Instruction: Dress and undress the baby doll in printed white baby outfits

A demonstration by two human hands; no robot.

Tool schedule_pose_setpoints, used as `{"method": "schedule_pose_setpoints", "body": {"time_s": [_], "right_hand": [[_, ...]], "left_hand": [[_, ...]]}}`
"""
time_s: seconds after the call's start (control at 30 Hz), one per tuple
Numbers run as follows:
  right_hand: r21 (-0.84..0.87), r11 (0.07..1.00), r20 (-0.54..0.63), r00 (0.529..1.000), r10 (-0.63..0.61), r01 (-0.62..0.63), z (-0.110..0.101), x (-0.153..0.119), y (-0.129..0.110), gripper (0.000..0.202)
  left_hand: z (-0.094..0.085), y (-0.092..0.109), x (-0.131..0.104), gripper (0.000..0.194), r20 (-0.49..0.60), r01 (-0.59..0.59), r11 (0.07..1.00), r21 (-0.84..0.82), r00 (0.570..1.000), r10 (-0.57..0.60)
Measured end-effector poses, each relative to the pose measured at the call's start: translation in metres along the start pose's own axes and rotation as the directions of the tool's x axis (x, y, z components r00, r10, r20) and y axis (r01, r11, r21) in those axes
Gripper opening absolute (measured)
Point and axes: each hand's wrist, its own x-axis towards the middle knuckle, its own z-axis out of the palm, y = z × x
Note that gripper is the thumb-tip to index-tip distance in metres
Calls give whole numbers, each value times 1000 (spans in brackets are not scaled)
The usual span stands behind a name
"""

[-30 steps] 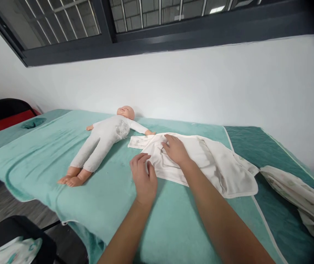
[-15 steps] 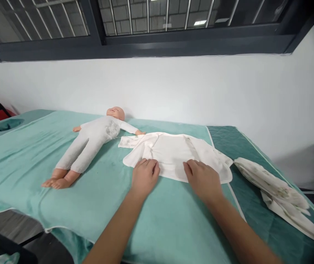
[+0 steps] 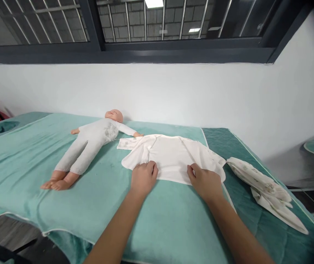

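Note:
A white baby top (image 3: 170,154) lies spread on a light green blanket (image 3: 96,216), its printed sleeves reaching out to both sides. My left hand (image 3: 144,179) has its fingers curled closed on the near hem, left of the middle. Farther right, my right hand (image 3: 205,182) pinches the same hem. The fingertips of both hands are partly hidden. To the left of the top, a baby doll (image 3: 98,135) in a white suit lies on its back, one hand by the top's left sleeve.
Another white printed garment (image 3: 264,189) lies bunched on the dark green mat (image 3: 246,216) at the right. Behind the bed runs a white wall (image 3: 157,95) beneath a barred window (image 3: 151,55). The blanket's near edge hangs over at the lower left.
My right hand has shifted slightly right along the hem, so the hands are a little farther apart. The top's middle looks smoother. The camera view has also moved slightly.

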Motion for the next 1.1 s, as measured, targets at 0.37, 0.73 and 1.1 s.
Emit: {"method": "schedule_pose_setpoints", "body": {"time_s": [0.37,0.73,1.1], "right_hand": [[30,999,-116,993,23,-20,7,-7,4,37],[513,800,-228,948,-223,312,-12,1,-37,25],[841,522,1,965,-263,142,1,152,-245,54]], "left_hand": [[1,-2,-1,29,-38,25,997,-72,999,-28],[-51,-55,-18,26,-148,59,844,-533,976,-162],[-131,-301,6,45,-120,445,821,-357,850,-513]]}}
